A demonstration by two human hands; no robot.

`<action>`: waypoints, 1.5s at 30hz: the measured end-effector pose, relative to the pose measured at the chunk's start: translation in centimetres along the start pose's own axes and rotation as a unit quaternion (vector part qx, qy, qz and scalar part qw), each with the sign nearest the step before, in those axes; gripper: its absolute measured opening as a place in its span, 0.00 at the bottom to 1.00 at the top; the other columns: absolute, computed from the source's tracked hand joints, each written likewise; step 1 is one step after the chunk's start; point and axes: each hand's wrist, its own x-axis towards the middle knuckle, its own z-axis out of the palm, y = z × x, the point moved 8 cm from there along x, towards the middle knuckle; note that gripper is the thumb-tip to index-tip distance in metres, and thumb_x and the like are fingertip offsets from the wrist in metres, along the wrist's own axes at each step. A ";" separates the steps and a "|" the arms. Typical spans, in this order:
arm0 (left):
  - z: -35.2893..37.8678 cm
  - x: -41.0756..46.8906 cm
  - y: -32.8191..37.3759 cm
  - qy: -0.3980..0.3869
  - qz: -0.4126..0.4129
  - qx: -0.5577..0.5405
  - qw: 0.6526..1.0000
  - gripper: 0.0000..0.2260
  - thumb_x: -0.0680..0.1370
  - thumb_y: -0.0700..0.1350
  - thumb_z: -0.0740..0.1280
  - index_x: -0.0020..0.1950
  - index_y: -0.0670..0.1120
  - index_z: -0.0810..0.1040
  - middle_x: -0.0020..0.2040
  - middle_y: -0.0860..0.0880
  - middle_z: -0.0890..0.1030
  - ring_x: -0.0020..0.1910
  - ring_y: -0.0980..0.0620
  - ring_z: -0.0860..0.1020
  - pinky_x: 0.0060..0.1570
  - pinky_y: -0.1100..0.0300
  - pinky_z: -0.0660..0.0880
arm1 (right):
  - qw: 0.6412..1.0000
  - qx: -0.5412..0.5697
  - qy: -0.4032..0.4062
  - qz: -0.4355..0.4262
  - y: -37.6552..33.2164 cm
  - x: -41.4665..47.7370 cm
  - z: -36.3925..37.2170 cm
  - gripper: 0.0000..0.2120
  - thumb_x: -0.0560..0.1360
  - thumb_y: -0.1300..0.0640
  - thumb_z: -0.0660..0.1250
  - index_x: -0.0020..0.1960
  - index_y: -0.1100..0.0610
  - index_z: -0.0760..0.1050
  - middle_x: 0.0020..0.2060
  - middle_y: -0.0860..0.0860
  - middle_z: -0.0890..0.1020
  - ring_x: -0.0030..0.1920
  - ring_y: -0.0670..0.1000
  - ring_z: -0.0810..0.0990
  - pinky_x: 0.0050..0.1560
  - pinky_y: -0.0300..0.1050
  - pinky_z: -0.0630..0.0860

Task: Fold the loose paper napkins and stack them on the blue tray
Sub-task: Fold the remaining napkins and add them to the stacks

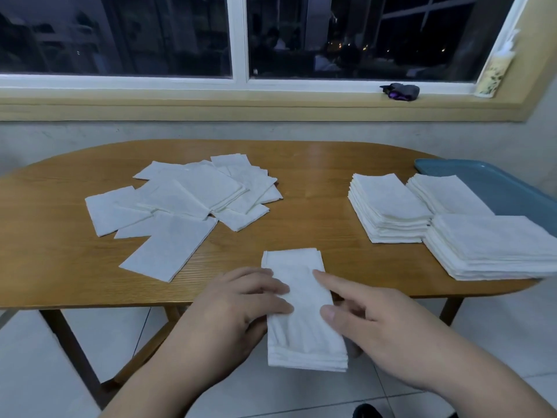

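The step in hand is the folding of 1 napkin. The folded napkin (pixel 301 321) is a long narrow strip at the near edge of the surface (pixel 316 182), and its near half hangs over that edge. To do this well, I think the hanging end must come up onto the far end so that the 2 short edges meet exactly, and then the fingers must press along the new crease. It seems better to slide the strip fully onto the wood first, because a crease made over the edge can go crooked and the thin layers can shift.

The left hand (pixel 241 303) lies palm down on the left side of the strip, with its fingers gently bent and the tips pressing on the paper; it grips nothing that I can see. The right hand (pixel 376 324) comes from the right: the index finger is straight over the paper, the thumb presses on top, and the other fingers are curled at the right edge, it seems under it, so this hand pinches the strip.

The loose napkins (pixel 180 200) lie spread at the far left. 3 stacks (pixel 388 206) stand at the right by the blue tray (pixel 494 182); how much of them rests on it, I cannot tell
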 end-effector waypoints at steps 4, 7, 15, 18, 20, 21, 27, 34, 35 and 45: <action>0.1 0.4 1.7 0.013 0.024 -0.055 0.998 0.09 0.77 0.49 0.65 0.52 0.59 0.83 0.58 0.62 0.79 0.61 0.59 0.77 0.54 0.60 0.75 | 0.978 0.202 0.056 0.016 1.0 0.2 0.6 0.18 0.78 0.59 0.69 0.64 0.43 0.77 0.40 0.35 0.84 0.40 0.38 0.81 0.47 0.38 0.78; -0.2 0.7 1.9 0.030 -0.025 -0.094 0.995 0.09 0.77 0.52 0.67 0.54 0.60 0.83 0.61 0.60 0.76 0.61 0.58 0.76 0.56 0.66 0.72 | 0.963 0.245 0.112 0.015 1.3 -0.3 -0.7 0.15 0.75 0.64 0.70 0.53 0.45 0.83 0.40 0.44 0.85 0.38 0.45 0.79 0.44 0.40 0.75; 0.6 2.0 4.0 -0.064 -0.223 -0.351 0.907 0.18 0.73 0.43 0.61 0.53 0.61 0.85 0.50 0.55 0.81 0.51 0.56 0.78 0.50 0.68 0.72 | 0.919 0.354 0.174 -0.024 2.5 -3.0 -4.5 0.19 0.75 0.72 0.67 0.49 0.49 0.85 0.48 0.51 0.86 0.50 0.54 0.85 0.55 0.50 0.80; 0.9 3.7 6.4 -0.050 -0.237 -0.406 0.881 0.13 0.73 0.57 0.64 0.54 0.60 0.85 0.47 0.57 0.84 0.44 0.58 0.79 0.45 0.70 0.74 | 0.915 0.359 0.181 -0.035 3.1 -3.8 -6.0 0.20 0.75 0.72 0.67 0.49 0.47 0.85 0.49 0.52 0.86 0.52 0.55 0.85 0.56 0.51 0.79; 1.6 4.8 7.2 -0.023 -0.263 -0.425 0.866 0.07 0.78 0.48 0.70 0.53 0.57 0.86 0.43 0.54 0.85 0.38 0.59 0.80 0.39 0.71 0.74 | 0.909 0.368 0.190 -0.042 3.6 -4.3 -7.1 0.20 0.75 0.73 0.66 0.49 0.48 0.85 0.48 0.51 0.87 0.51 0.52 0.85 0.53 0.46 0.80; 2.2 5.2 7.3 -0.015 -0.278 -0.431 0.858 0.10 0.77 0.41 0.71 0.52 0.54 0.86 0.41 0.52 0.85 0.36 0.58 0.80 0.37 0.70 0.74 | 0.906 0.375 0.192 -0.046 3.8 -4.5 -7.7 0.19 0.75 0.74 0.66 0.48 0.50 0.85 0.47 0.51 0.87 0.50 0.51 0.85 0.50 0.43 0.80; 4.1 8.7 8.7 0.000 -0.325 -0.440 0.837 0.13 0.75 0.35 0.70 0.49 0.54 0.86 0.42 0.45 0.86 0.39 0.43 0.83 0.42 0.59 0.79 | 0.905 0.369 0.209 -0.035 5.5 -4.6 -10.6 0.18 0.75 0.73 0.66 0.51 0.51 0.83 0.46 0.47 0.87 0.48 0.46 0.85 0.47 0.40 0.78; 5.0 15.9 5.4 0.016 -0.359 -0.383 0.851 0.12 0.75 0.37 0.71 0.53 0.53 0.84 0.50 0.53 0.85 0.46 0.51 0.85 0.51 0.50 0.82 | 0.955 0.145 0.258 0.006 5.0 0.4 -17.6 0.17 0.74 0.62 0.68 0.56 0.43 0.80 0.42 0.41 0.77 0.40 0.43 0.78 0.32 0.30 0.69; 5.3 17.1 4.7 0.008 -0.357 -0.375 0.855 0.12 0.74 0.38 0.71 0.53 0.53 0.84 0.50 0.53 0.85 0.46 0.50 0.85 0.50 0.50 0.82 | 0.960 0.117 0.252 0.012 4.9 1.7 -18.5 0.18 0.74 0.62 0.67 0.58 0.43 0.79 0.42 0.40 0.76 0.41 0.42 0.77 0.33 0.31 0.69; 9.9 24.1 -0.9 -0.056 -0.363 -0.274 0.889 0.15 0.71 0.40 0.72 0.57 0.51 0.82 0.37 0.52 0.82 0.33 0.56 0.79 0.40 0.58 0.80 | 0.972 -0.015 0.219 0.083 8.3 11.6 -22.1 0.21 0.73 0.62 0.64 0.62 0.46 0.78 0.59 0.46 0.79 0.54 0.49 0.79 0.46 0.41 0.74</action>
